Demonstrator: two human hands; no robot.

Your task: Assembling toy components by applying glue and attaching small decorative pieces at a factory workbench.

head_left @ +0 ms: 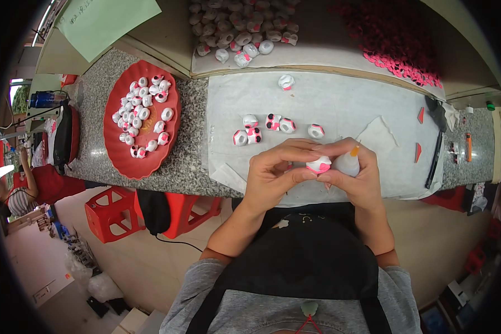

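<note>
My left hand [270, 170] pinches a small white and pink figure piece [319, 165] between thumb and fingers, over the near edge of the white paper sheet [339, 92]. In my right hand [367, 175] is a translucent squeeze bottle [348, 165] with an orange nozzle pointing up and away from me. The right fingertips come close against the figure piece; whether they touch it I cannot tell. Just beyond my hands lie several similar pieces, among them a pink-rimmed one [315, 131] and one with black spots [254, 135]. Farther off sits a single white piece [285, 82].
A red scalloped tray [112, 133] with several white and pink pieces stands left on the granite counter [192, 122]. Behind the paper, a shelf holds a heap of white pieces [242, 39] and a heap of pink parts [395, 42]. A black stick [434, 161] lies right; red stools [114, 214] stand below.
</note>
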